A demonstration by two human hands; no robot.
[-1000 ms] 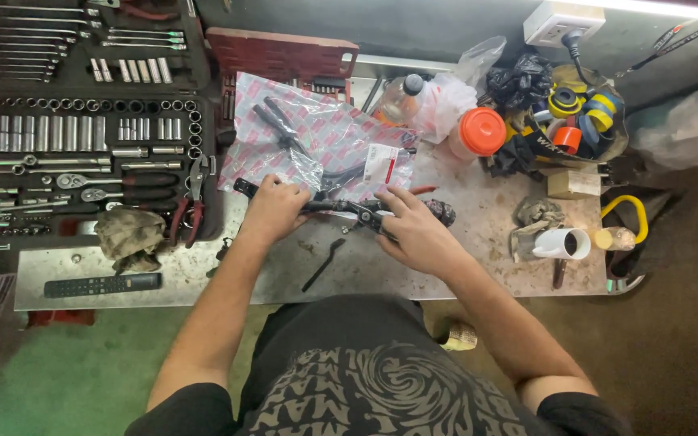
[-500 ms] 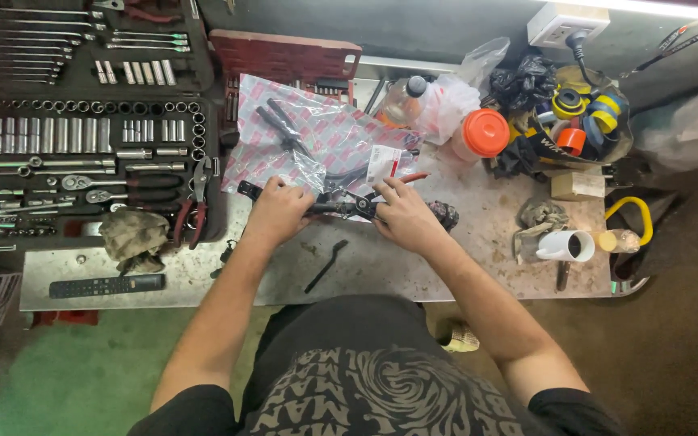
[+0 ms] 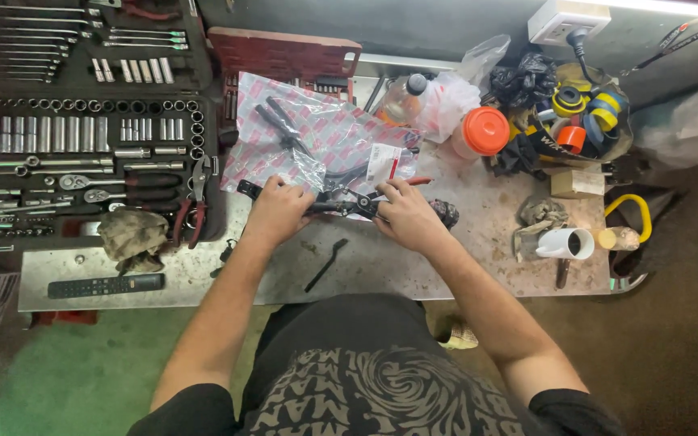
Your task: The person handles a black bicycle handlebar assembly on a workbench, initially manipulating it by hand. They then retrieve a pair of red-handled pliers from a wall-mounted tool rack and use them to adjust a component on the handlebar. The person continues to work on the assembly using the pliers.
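Note:
My left hand (image 3: 278, 211) and my right hand (image 3: 403, 216) both grip a long black plier-like tool (image 3: 337, 205) held flat just above the metal workbench (image 3: 478, 258). The left hand holds its handle end, and the right hand holds the jaw end near a dark part (image 3: 444, 212). Behind the tool lies a clear plastic bag with red print (image 3: 325, 133) holding more black tools. A small black bent piece (image 3: 326, 265) lies on the bench in front of my hands.
An open socket and wrench case (image 3: 82, 121) fills the left side, with red-handled pliers (image 3: 194, 202) and a dirty rag (image 3: 131, 236). A remote control (image 3: 107, 284) lies at the near edge. Bottles, an orange-lidded jar (image 3: 482, 131), tape rolls (image 3: 587, 113) and a white pipe piece (image 3: 565, 242) crowd the right.
Both hands shifted slightly away from me with the black tool. The small bent piece that hung near the tool now lies on the bench.

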